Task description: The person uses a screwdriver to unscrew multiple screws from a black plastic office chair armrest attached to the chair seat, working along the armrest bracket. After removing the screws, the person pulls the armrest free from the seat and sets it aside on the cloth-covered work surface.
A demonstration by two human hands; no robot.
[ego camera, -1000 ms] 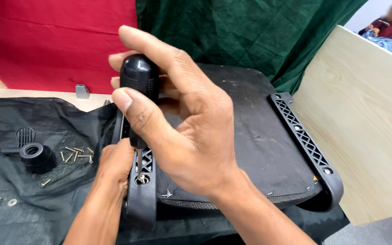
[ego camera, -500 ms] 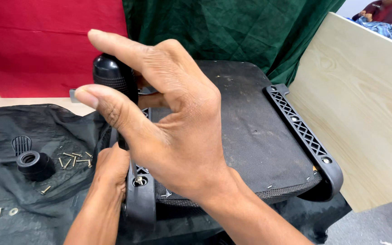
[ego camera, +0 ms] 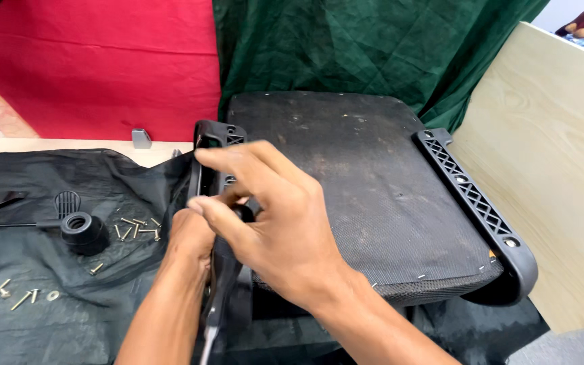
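**Two hands at the left bracket of an upturned chair seat**

The right hand (ego camera: 275, 226) is half curled, thumb and forefinger pinching a small dark part (ego camera: 243, 213) that it mostly hides. The left hand (ego camera: 190, 236), partly covered, grips the left armrest bracket (ego camera: 209, 145) on the seat's left edge. Seat base (ego camera: 359, 189) rests on black sheet (ego camera: 49, 176); loose screws (ego camera: 136, 230) and black knob (ego camera: 79, 226) lie left.

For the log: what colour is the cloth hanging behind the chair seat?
Dark green cloth, with a red cloth to its left; the head view shows it.
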